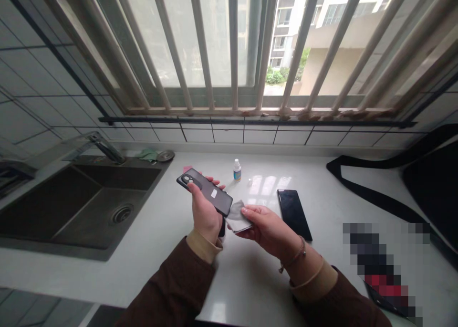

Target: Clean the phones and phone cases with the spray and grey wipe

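My left hand (205, 207) holds a smartphone (209, 191) in a dark translucent case, its back and camera bump turned up and a small white label on it. The thumb lies over the camera end, and fingertips show past the far edge. In my right hand (263, 222) a small grey cloth (238, 217) with a zigzag edge is pinched between thumb and fingers, close by the phone's lower right corner; I cannot tell if they touch. Under my left wrist shows part of a dark object (222, 227), mostly hidden. A small white bottle (236, 170) with a blue label stands upright behind the hands.
Right of my right hand lies a black phone or tablet (295, 215) on the white counter (250, 279). A sink (107, 203) with a faucet (107, 148) is at the left. A black strap (375, 200) and bag (432, 184) lie right. A barred window is behind.
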`<state>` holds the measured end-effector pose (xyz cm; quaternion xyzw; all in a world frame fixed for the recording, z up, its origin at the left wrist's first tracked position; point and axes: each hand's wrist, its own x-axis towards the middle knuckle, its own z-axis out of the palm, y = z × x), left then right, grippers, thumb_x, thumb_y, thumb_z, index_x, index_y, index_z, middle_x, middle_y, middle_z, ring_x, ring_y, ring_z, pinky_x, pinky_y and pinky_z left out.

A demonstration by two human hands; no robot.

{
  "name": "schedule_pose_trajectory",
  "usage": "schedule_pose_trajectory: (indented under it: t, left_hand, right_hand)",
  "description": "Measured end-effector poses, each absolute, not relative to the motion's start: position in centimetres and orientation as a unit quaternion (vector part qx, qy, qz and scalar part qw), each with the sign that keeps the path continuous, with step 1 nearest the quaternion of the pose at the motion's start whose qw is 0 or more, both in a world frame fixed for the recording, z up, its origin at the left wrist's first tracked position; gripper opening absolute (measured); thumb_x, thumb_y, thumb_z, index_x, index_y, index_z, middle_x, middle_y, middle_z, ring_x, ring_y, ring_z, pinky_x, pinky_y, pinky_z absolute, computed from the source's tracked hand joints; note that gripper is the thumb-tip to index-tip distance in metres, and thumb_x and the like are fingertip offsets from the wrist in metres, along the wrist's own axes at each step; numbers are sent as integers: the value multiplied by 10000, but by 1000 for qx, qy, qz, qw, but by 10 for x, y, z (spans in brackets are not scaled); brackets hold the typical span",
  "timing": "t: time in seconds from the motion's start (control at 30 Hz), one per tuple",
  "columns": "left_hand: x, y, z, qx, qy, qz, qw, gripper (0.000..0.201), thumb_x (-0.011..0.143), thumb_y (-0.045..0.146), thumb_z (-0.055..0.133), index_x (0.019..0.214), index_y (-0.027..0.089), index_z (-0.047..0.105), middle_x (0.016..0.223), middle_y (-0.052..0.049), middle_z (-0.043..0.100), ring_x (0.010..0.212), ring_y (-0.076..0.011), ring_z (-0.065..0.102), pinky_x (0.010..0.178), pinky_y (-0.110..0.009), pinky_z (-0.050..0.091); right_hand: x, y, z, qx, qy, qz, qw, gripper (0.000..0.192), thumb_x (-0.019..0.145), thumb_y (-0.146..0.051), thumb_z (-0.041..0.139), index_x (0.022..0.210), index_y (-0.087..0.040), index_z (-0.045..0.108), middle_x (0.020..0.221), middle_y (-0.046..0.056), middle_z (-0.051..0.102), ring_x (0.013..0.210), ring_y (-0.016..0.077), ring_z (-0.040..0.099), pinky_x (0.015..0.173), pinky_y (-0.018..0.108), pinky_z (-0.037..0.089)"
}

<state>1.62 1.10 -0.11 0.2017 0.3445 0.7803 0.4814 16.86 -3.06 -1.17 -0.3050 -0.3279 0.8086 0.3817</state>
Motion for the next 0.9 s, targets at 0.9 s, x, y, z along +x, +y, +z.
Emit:
schedule_pose_trajectory:
  t: [0.9]
  left_hand:
    - [29,8,-5,154,316,466,812,672,1069,628,405,1220,65,740,1082,-204,796,1059,-289,769,1024,-412,587]
  right_hand:
    - [174,-22,-29,-377,-819,114,418,600,1001,-22,426,1556,-202,563,1558,127,589,1466,262,546,1252,510,453]
